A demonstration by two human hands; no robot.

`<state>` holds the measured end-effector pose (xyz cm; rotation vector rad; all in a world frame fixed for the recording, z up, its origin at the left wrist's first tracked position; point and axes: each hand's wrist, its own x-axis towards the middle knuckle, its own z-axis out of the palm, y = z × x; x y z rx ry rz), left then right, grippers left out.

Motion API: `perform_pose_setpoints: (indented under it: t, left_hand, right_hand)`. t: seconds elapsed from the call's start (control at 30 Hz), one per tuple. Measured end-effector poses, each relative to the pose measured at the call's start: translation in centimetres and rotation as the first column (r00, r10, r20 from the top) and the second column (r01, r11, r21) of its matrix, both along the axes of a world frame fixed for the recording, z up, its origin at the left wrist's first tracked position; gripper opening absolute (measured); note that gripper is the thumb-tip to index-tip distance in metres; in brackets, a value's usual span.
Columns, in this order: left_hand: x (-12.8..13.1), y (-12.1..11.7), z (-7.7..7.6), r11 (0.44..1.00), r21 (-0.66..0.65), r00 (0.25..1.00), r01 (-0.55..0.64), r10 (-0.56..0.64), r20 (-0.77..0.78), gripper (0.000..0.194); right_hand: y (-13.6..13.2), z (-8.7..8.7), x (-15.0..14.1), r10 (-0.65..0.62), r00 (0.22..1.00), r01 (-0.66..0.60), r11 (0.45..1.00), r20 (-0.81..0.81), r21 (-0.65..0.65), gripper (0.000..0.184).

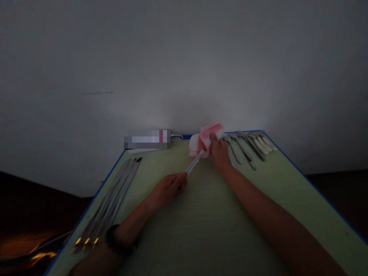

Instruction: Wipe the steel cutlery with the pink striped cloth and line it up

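My left hand (174, 183), with a dark band at its wrist, is closed around the near end of a slim, pale metal utensil (194, 163) held up over the table. The utensil's far end is hidden by a pink and white cloth (212, 132), so its kind does not show. My right hand (220, 153) grips this cloth, thumb on top, and presses it around the utensil. Just right of that hand lie several spoons (243, 147) side by side, some partly covered by the hand.
Along the left side of the green table (198, 230) lie several long metal utensils (115, 195). At the back left, against the wall (184, 69), sits a blurred-out box-like object (146, 139) with a white cord (177, 137). A blue edge (316, 191) borders the tabletop.
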<state>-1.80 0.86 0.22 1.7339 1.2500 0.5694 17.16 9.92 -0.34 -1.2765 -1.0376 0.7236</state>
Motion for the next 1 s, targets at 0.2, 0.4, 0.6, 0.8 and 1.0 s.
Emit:
perform_pose_setpoints:
  t: [0.2,0.4,0.6,0.8,1.0]
  left_hand:
    - [0.1,-0.2,0.3,0.999,-0.03,0.999,0.017,-0.018,-0.03,0.047]
    - [0.0,0.1,0.1,1.0,-0.012,1.0,0.019,-0.02,-0.008,0.049]
    - [0.1,0.4,-0.1,1.0,0.024,1.0,-0.017,0.018,-0.003,0.048]
    - [0.3,-0.4,0.4,0.999,0.045,1.0,0.016,-0.016,0.007,0.048]
    - [0.5,-1.2,0.5,0.985,0.068,0.987,0.158,-0.158,-0.013,0.046]
  right_hand:
    - [1.8,0.1,3.0,-0.138,0.99,0.137,0.99,0.007,0.027,0.053]
    - [-1.1,-0.2,-1.1,-0.077,0.972,0.094,0.993,0.221,-0.068,0.057]
    - [-4.6,-1.2,-5.1,0.179,0.965,-0.155,0.979,0.191,-0.131,0.031]
    - [-2.7,0.3,-2.4,0.167,0.97,-0.147,0.982,0.177,-0.123,0.048]
    - [-0.2,2.1,1.9,-0.191,0.973,0.189,0.981,0.129,0.035,0.053]
